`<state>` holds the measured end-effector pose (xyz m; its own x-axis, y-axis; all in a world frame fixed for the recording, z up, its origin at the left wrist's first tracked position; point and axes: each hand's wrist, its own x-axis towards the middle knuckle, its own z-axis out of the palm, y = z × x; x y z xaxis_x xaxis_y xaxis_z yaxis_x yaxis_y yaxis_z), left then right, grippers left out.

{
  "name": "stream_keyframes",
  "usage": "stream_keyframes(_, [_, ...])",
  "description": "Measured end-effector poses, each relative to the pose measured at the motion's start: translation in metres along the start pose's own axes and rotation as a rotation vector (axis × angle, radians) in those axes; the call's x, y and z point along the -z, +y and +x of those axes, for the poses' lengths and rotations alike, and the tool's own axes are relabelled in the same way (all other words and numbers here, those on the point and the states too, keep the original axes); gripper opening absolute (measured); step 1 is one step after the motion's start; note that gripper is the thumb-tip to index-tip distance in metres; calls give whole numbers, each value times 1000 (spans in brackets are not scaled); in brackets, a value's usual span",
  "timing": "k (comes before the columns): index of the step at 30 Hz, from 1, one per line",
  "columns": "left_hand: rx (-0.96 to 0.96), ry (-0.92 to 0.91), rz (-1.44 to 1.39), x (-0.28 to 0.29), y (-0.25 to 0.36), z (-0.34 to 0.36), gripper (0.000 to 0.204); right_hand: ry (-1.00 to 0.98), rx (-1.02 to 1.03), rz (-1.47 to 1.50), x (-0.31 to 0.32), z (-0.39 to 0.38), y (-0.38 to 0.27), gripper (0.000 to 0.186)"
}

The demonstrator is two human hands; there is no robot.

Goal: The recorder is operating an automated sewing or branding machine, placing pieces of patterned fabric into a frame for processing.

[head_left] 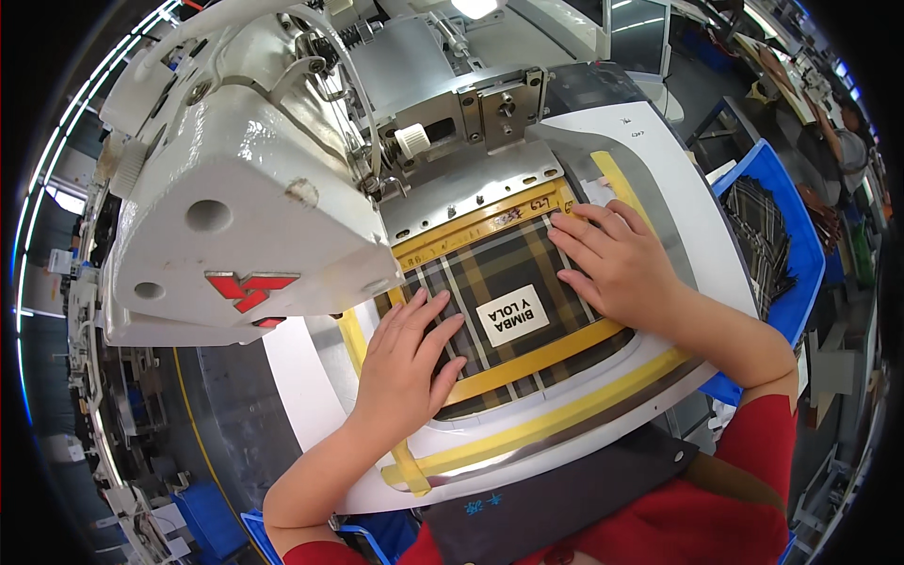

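Note:
A dark plaid fabric piece [470, 267] lies inside a yellow frame [527, 362] under the sewing machine [254, 188]. On the fabric sits a white rectangular label [511, 315] with dark lettering. My left hand [407, 363] rests flat on the frame's left side and the fabric edge, fingers stretched out. Across from it, my right hand [617, 262] lies on the upper right part of the fabric and frame, its fingers spread. Neither hand grips anything. A metal clamp plate [477, 195] runs along the frame's far edge.
A white work plate [692, 202] with yellow tape strips [546, 426] surrounds the frame. At the right stands a blue bin [800, 221] holding plaid pieces [759, 231]. The machine head overhangs the left side. Another person [852, 141] is far off at the upper right.

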<state>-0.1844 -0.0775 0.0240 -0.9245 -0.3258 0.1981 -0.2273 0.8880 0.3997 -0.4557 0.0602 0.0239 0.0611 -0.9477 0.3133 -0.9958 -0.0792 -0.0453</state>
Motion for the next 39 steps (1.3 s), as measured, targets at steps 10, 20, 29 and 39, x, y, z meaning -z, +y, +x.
stream_keyframes(10, [61, 2, 51, 0, 1, -7, 39, 21, 1, 33, -4, 1, -1, 38])
stream_keyframes(20, [52, 27, 25, -3, 1, -11, 37, 32, 30, -48, 0, 0, -8, 33])
stream_keyframes(29, [40, 9, 48, 0, 0, -19, 38, 13, 16, 25, 2, -3, -15, 37])
stream_keyframes(39, [96, 5, 87, 0, 4, -24, 38, 32, 65, 65, -3, -5, -11, 39])
